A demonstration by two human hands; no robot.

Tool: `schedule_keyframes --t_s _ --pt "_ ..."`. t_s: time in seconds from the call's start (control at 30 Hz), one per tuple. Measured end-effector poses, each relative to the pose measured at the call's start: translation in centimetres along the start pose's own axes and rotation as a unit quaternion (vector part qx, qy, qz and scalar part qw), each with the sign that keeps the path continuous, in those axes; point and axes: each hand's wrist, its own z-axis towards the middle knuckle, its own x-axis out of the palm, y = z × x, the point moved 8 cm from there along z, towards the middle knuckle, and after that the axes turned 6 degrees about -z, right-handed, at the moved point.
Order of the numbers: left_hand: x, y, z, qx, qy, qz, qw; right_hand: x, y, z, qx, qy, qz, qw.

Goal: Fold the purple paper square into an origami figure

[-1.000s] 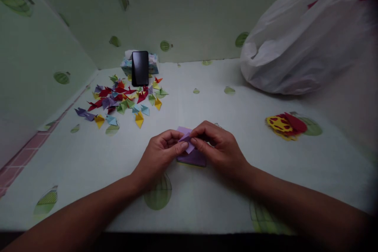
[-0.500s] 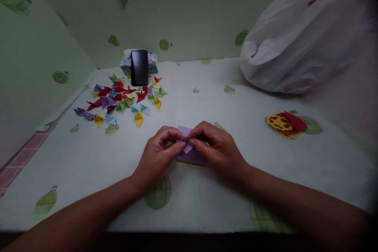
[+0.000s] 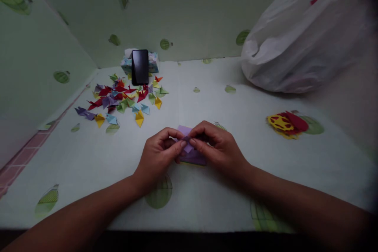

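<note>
Head view: left hand [image 3: 158, 151] and right hand [image 3: 221, 149] partly hide purple paper [image 3: 188, 148].

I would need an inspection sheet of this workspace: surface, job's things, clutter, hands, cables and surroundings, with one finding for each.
Surface: pale table with green balloon prints.
Job's things: small purple paper, folded, pinched over purple sheets.
Clutter: many-coloured folded pieces at left; phone propped upright before tissue box; red and yellow cutouts at right.
Hands: left hand and right hand both at the paper, thumbs nearly meeting.
Cables: nothing seen.
Surroundings: green wall behind; white bag at far right, contents unclear.
</note>
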Motion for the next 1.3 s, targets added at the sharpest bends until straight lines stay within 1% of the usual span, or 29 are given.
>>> schedule_keyframes --t_s 0.1,0.2,0.33,0.57,0.67,0.83,0.97,1.13,1.3 --pt "-0.2 0.2 0.0 -0.008 -0.007 -0.021 1.0 0.1 -0.1 0.1 0.006 0.006 0.008 1.0" --pt "-0.4 0.0 0.1 0.001 -0.017 -0.02 1.0 0.2 -0.1 0.1 0.017 0.01 0.016 1.0" --pt "-0.1 0.2 0.1 -0.018 0.001 -0.006 1.0 0.2 -0.2 0.0 0.022 0.01 0.017 1.0" --pt "0.0 0.3 0.0 -0.029 0.01 0.02 0.999 0.0 0.7 -0.1 -0.035 -0.015 -0.024 0.999" --pt "0.2 0.2 -0.1 -0.03 0.016 0.02 0.999 0.0 0.9 -0.2 -0.047 -0.015 -0.038 0.998" --pt "0.2 -0.2 -0.2 -0.009 0.006 0.035 0.999 0.0 0.6 -0.3 -0.03 -0.012 -0.044 0.999" --pt "0.3 -0.3 -0.2 0.011 0.012 0.061 0.998 0.1 0.8 -0.3 -0.039 -0.014 -0.048 0.998" --pt "0.4 -0.3 -0.2 0.01 0.019 0.078 0.997 0.2 1.3 -0.4 -0.069 -0.021 -0.072 0.995" --pt "0.1 0.0 -0.3 -0.016 0.029 0.045 0.998 0.3 2.4 -0.7 -0.135 -0.014 -0.102 0.985"
